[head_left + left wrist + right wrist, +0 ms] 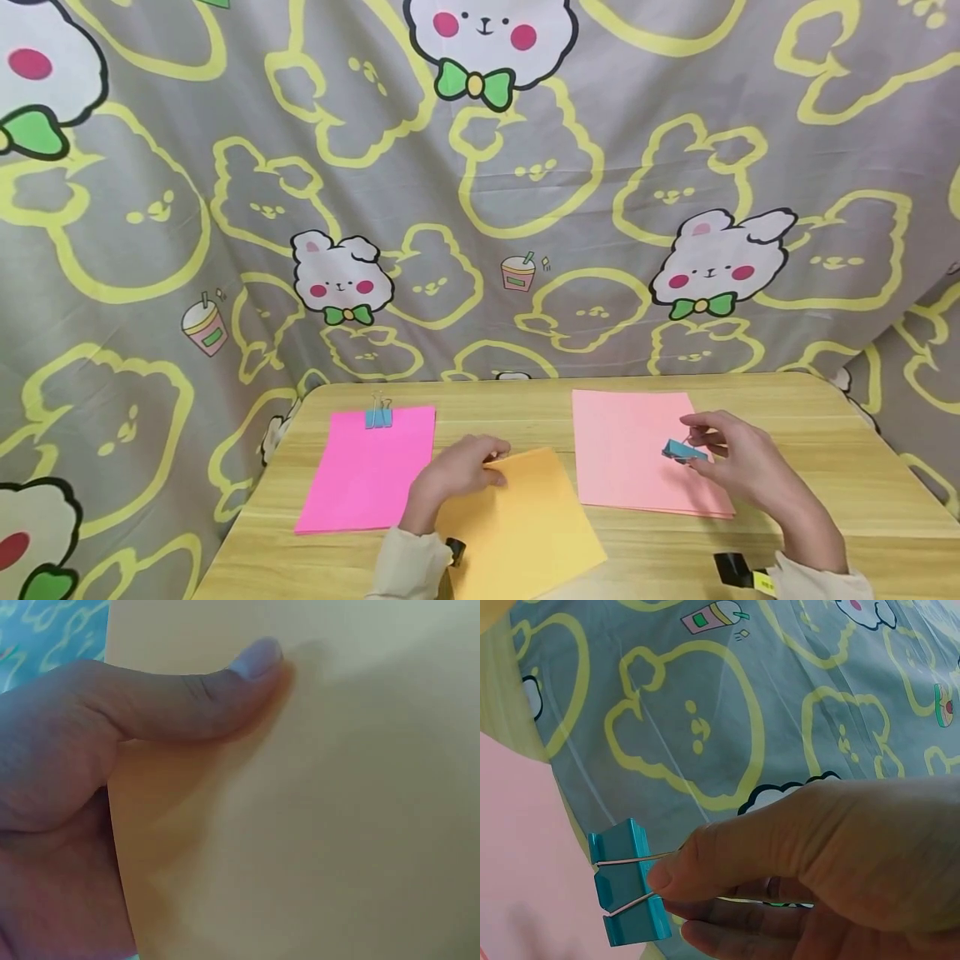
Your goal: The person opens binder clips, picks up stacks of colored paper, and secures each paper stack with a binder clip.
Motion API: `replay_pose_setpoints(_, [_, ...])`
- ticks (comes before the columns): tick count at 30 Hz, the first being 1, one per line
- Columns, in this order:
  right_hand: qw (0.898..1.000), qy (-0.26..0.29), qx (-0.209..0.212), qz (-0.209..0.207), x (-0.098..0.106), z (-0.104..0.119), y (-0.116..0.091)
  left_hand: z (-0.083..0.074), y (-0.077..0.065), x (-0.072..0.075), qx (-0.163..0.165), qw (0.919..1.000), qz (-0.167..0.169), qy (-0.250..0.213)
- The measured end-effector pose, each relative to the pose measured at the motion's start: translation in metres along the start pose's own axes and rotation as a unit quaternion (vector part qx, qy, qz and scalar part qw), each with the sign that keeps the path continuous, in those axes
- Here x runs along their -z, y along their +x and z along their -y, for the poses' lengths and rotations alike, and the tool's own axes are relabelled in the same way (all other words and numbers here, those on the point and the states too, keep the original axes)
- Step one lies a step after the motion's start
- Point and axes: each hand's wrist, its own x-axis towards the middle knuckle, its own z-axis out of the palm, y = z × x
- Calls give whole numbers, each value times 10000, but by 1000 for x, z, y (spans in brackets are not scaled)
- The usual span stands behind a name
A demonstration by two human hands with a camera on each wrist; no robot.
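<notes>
Pinching the blue metal binder clip [624,889] by its wire handles [637,859], the right hand's [742,458] fingers should squeeze evenly; the left hand's [459,472] grip yellow-orange paper sheets [525,525] over the wooden bench [660,542], edges best flush, though alignment is unclear.

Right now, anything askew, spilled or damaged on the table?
No spill or damage visible. The orange paper is tilted, but the left hand holds it. The pale pink sheets look slightly uneven along their lower edge.
</notes>
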Motion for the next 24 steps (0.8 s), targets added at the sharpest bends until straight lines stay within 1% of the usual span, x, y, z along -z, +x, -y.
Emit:
replay_pose_setpoints(2, [10000,-16,-2,5,0,0,0,4,-3,8,-20,9997,4,-257])
replay_pose_setpoints(5, [10000,-39,-14,4,1,0,0,12,-8,18,-17,9981,-166,-599])
replay_pose_setpoints(7, [10000,-35,-22,6,1,0,0,17,-10,24,-111,9946,-470,-919])
replay_pose_setpoints(8, [10000,-39,-29,9,2,0,0,20,-11,27,-151,9909,-672,-1160])
replay_pose_setpoints(9, [10000,-38,-35,14,2,0,-1,23,-12,29,-163,9854,-910,-1432])
replay_pose_setpoints(10, [10000,-27,-43,22,2,0,-1,25,-13,31,-158,9783,-1175,-1702])
replay_pose_setpoints(11, [10000,-30,-41,31,2,0,0,28,-14,32,-163,9687,-1457,-2004])
replay_pose_setpoints(12, [10000,-43,-39,34,2,0,0,29,-14,33,-127,9572,-1737,-2313])
replay_pose_setpoints(14, [10000,-27,-39,49,1,0,0,33,-13,33,16,9311,-2223,-2891])
replay_pose_setpoints(17, [10000,-7,-6,49,-1,0,0,37,-8,29,256,8972,-2760,-3438])
replay_pose_setpoints(18, [10000,1,10,38,-2,0,0,39,-6,27,359,8886,-2883,-3550])
replay_pose_setpoints(19, [10000,7,30,31,-2,0,0,41,-3,25,430,8815,-2970,-3645])
replay_pose_setpoints(20, [10000,-3,56,27,-3,0,0,42,-1,23,457,8764,-3038,-3710])
replay_pose_setpoints(23, [9999,-44,101,25,-4,0,0,46,5,16,512,8630,-3165,-3904])
replay_pose_setpoints(24, [9999,-52,104,40,-4,0,1,47,6,14,513,8602,-3187,-3949])
